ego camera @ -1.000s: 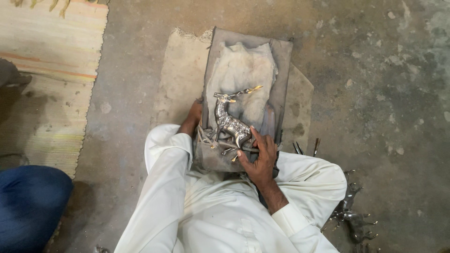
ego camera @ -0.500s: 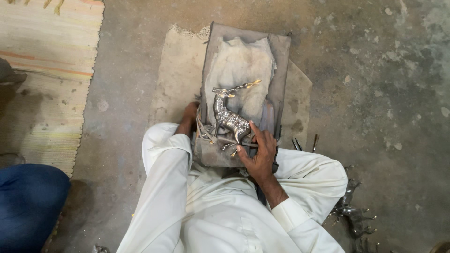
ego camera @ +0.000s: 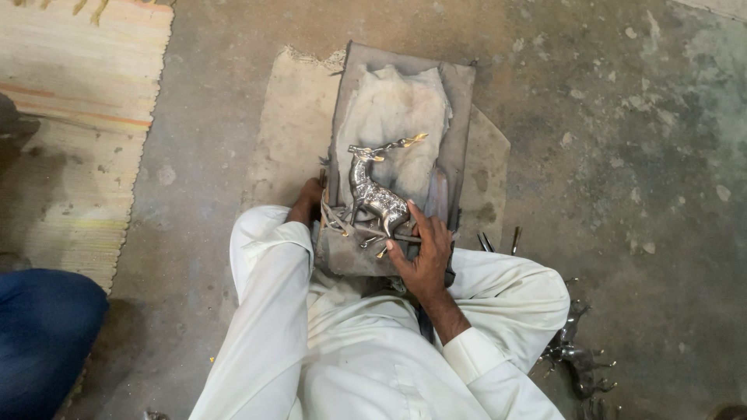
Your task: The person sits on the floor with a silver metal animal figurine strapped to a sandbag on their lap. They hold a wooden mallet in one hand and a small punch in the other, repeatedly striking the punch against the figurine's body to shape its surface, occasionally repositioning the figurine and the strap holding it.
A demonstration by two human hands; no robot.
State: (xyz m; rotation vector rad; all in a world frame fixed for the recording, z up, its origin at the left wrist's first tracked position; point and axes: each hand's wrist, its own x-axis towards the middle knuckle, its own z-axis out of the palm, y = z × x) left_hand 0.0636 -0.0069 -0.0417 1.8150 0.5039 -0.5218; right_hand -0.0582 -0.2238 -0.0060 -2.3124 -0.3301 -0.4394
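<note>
While the metal deer figure [ego camera: 376,196] lies on its side on a grey cloth-covered block [ego camera: 401,109] set on the concrete floor [ego camera: 607,140], I see my right hand [ego camera: 424,253] resting on its hind legs, fingers [ego camera: 405,253] spread and pressed onto the legs. My left hand [ego camera: 309,204] grips the block's left edge; whether its fingers are curled I cannot tell. I judge the piece mostly shaped, shiny with gold-tipped antlers, with work on the legs left. No containers show; more small metal figures [ego camera: 580,362] lie loose by my right knee
</note>
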